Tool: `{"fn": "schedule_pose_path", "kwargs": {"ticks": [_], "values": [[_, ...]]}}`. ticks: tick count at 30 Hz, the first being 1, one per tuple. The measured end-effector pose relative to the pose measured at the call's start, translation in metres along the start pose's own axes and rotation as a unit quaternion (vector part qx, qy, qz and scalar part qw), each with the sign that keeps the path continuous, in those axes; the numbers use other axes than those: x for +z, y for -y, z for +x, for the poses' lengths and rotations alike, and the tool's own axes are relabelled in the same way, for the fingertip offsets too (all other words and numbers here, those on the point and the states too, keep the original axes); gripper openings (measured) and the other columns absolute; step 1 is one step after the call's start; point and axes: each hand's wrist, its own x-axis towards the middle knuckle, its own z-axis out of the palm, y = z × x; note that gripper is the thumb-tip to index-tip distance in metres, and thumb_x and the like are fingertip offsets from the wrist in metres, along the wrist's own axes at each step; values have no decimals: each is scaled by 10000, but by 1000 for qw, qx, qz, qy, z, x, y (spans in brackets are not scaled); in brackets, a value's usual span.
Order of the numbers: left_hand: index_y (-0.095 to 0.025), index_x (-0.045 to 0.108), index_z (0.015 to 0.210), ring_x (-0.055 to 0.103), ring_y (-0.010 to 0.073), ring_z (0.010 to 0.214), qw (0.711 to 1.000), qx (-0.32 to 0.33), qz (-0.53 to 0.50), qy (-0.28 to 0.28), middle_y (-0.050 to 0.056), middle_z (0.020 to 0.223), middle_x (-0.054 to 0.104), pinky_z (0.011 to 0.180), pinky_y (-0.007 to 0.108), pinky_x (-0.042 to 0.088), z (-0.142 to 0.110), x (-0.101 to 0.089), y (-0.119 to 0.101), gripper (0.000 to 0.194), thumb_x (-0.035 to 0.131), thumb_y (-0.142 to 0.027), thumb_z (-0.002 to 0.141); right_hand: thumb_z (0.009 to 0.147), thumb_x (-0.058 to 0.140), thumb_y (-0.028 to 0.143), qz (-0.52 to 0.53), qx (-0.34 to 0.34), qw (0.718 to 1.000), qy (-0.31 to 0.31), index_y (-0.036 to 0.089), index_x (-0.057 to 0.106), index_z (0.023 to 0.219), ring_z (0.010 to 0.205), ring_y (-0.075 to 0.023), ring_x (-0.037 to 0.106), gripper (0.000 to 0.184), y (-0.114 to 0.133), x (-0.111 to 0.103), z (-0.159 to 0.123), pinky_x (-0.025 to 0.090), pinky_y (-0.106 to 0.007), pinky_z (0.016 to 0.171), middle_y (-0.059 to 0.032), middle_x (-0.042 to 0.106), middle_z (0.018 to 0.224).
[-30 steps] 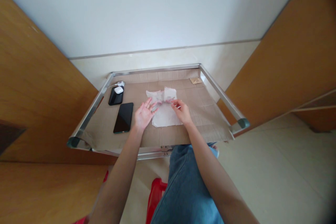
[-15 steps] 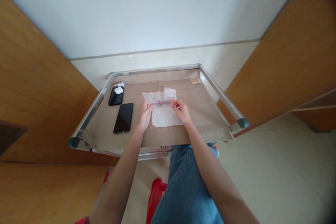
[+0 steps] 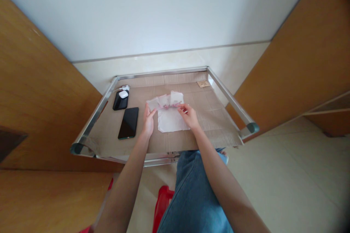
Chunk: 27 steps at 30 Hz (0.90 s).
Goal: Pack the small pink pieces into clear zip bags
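Observation:
A clear plastic zip bag [image 3: 171,118] with a pink seal strip lies on a cardboard-lined metal-framed tray [image 3: 229,96]. My left hand [image 3: 148,122] pinches the bag's top left corner, fingers closed on it. Over at the pink strip, my right hand [image 3: 189,115] pinches the top right part between thumb and fingers. The bag's top flap is lifted slightly and stretched between both hands.
A black phone [image 3: 128,122] lies left of the bag. Behind it sits a smaller black device [image 3: 120,101] with a white earbud case [image 3: 123,94] on it and a white cable plug. Wooden panels flank the tray. A red stool [image 3: 162,204] is under my leg.
My left hand went from open with fingers spread to closed on the bag's left corner, then drew that corner further left. My right hand stayed on the seal strip.

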Motion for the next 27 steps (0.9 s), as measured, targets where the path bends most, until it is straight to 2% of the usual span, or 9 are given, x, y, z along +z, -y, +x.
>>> {"fn": "schedule_pose_path", "kwargs": {"ticks": [3, 7, 11, 15, 21, 27], "values": [[-281, 489, 1235, 152, 131, 1395, 999, 0, 9, -35, -31, 1414, 411, 1151, 311, 115, 1, -3, 2, 506, 566, -128, 759, 784, 521, 357, 2, 5, 1000, 0, 212, 660, 901, 669, -154, 562, 232, 1, 0, 0, 421, -277, 635, -51, 671, 860], [-303, 504, 1210, 213, 124, 1379, 998, -10, 10, -61, -44, 1417, 404, 1145, 281, 142, 4, -5, 2, 476, 559, -146, 764, 779, 525, 358, 7, 1, 1000, -1, 210, 660, 889, 657, -153, 558, 229, -2, 0, 0, 417, -277, 628, -50, 672, 836], [-300, 481, 1233, 263, 120, 1360, 997, -16, 1, -71, -16, 1404, 418, 1134, 278, 187, 6, -6, -1, 490, 529, -145, 772, 761, 540, 361, 33, 9, 999, -27, 195, 654, 865, 642, -151, 555, 227, -6, 0, 2, 418, -278, 628, -52, 671, 806], [-272, 440, 1270, 299, 105, 1342, 996, -28, -24, -79, 21, 1373, 449, 1122, 263, 212, 5, -6, -4, 517, 501, -129, 777, 733, 550, 397, 86, 43, 993, -64, 182, 643, 821, 652, -152, 573, 251, -10, 0, 7, 426, -279, 637, -51, 663, 753], [-303, 451, 1250, 295, 101, 1342, 996, -29, -16, -83, -6, 1361, 459, 1119, 263, 214, 7, -6, -2, 501, 504, -130, 784, 690, 550, 434, 173, 124, 968, -130, 182, 605, 789, 646, -147, 586, 277, -15, -7, 10, 421, -259, 578, -51, 653, 727], [-291, 510, 1194, 313, 113, 1335, 997, -12, -8, -77, -6, 1336, 488, 1116, 266, 221, 7, -7, 1, 444, 521, -136, 778, 678, 531, 483, 194, 157, 952, -177, 192, 563, 750, 573, -125, 541, 302, -18, -12, 9, 391, -244, 521, -35, 621, 678]]}}
